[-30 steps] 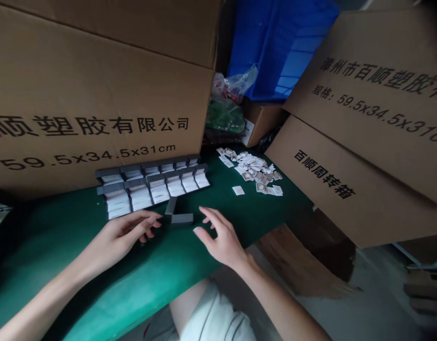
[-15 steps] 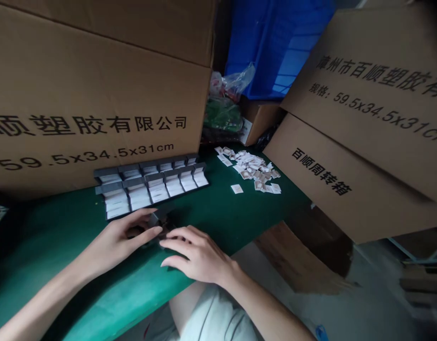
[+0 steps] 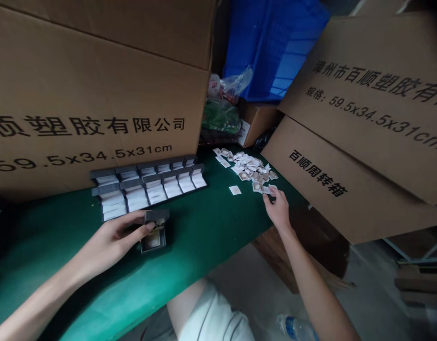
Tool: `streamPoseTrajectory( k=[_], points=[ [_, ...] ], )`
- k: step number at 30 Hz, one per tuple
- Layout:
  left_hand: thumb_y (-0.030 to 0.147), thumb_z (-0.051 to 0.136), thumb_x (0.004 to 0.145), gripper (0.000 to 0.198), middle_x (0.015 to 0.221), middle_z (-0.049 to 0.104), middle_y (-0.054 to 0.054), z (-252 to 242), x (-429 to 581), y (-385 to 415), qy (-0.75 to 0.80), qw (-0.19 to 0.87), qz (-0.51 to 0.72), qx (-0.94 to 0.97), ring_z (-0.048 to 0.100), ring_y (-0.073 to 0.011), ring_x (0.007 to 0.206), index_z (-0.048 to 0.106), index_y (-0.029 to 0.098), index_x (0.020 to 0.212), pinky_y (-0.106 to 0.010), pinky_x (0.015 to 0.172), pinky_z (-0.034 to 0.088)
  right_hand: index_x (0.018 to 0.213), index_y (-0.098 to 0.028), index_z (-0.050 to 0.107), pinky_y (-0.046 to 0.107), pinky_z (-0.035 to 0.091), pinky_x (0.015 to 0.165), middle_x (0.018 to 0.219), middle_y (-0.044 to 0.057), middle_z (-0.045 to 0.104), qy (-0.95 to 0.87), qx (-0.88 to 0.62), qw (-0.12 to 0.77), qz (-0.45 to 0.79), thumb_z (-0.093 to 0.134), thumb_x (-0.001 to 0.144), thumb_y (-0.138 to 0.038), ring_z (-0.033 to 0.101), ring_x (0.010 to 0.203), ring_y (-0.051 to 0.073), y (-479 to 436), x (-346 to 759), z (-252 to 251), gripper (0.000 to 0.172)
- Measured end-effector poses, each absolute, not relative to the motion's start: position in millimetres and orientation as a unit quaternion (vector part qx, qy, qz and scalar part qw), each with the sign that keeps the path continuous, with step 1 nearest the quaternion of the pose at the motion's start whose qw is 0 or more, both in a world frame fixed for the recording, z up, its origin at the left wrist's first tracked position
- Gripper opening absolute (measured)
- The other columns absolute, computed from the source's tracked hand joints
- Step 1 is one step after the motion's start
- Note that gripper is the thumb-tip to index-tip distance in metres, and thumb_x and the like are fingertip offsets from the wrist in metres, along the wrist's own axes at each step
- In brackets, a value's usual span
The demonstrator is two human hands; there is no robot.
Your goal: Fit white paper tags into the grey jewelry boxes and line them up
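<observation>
My left hand (image 3: 124, 235) grips a small dark hinged box (image 3: 155, 237) by its left side, thumb over its inside. The box's lid is raised, and a pale brownish surface shows in its base. Far to the right, my right hand (image 3: 278, 208) reaches to the near edge of a pile of small white square pieces (image 3: 250, 166), with thumb and fingertips around one white piece (image 3: 271, 188). One loose white square (image 3: 235, 190) lies left of that hand. Behind my left hand stand two rows of open dark boxes with white linings (image 3: 156, 192).
A large cardboard carton (image 3: 97, 94) borders the table's back left. Another carton (image 3: 332, 156) leans at the right. A blue crate (image 3: 268, 52) and plastic bags (image 3: 222, 113) sit behind the green table (image 3: 204, 237). Below on the floor lies a plastic bottle (image 3: 293, 327).
My right hand has left the dark box and moved right to the pile of white pieces. My left hand still holds the box, whose open inside now shows.
</observation>
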State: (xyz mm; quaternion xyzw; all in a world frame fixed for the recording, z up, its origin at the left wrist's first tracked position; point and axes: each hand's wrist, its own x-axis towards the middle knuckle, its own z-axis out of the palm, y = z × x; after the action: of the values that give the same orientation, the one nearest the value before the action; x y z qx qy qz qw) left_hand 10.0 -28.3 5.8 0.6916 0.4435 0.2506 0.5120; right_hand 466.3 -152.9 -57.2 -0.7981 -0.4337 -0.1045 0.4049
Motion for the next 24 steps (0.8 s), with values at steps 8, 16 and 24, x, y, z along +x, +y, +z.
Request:
streamPoseTrajectory(
  k=[8, 16, 24],
  points=[
    [0.069, 0.072, 0.079, 0.057, 0.103, 0.08, -0.005, 4.2, 6.2, -24.8, 0.461, 0.518, 0.226, 0.684, 0.072, -0.0268, 0.093, 0.072, 0.02, 0.108, -0.027, 0.079, 0.052, 0.125, -0.02, 0.071, 0.052, 0.048, 0.109, 0.128, 0.015, 0.07, -0.529, -0.771, 0.335, -0.114, 0.057, 0.093, -0.044, 0.062, 0.121, 0.033, -116.1, 462.3, -72.3, 0.043],
    [0.069, 0.07, 0.079, 0.057, 0.1, 0.079, -0.005, 3.7, 6.2, -25.1, 0.476, 0.503, 0.23, 0.684, 0.071, -0.0288, 0.093, 0.073, 0.02, 0.108, -0.029, 0.079, 0.052, 0.104, -0.018, 0.075, 0.045, 0.053, 0.1, 0.108, 0.014, 0.073, -0.543, -0.744, 0.352, -0.169, 0.047, 0.093, -0.023, 0.066, 0.107, 0.028, -83.3, 457.8, -49.9, 0.03],
    [0.067, 0.072, 0.08, 0.056, 0.098, 0.079, -0.004, 2.6, 6.4, -24.3, 0.466, 0.498, 0.237, 0.692, 0.071, -0.0272, 0.09, 0.074, 0.019, 0.11, -0.027, 0.072, 0.053, 0.099, -0.02, 0.077, 0.032, 0.054, 0.084, 0.093, 0.006, 0.079, -0.594, -0.738, 0.305, -0.096, 0.055, 0.088, -0.016, 0.072, 0.085, 0.022, -26.8, 427.7, -30.8, 0.026]
  ],
)
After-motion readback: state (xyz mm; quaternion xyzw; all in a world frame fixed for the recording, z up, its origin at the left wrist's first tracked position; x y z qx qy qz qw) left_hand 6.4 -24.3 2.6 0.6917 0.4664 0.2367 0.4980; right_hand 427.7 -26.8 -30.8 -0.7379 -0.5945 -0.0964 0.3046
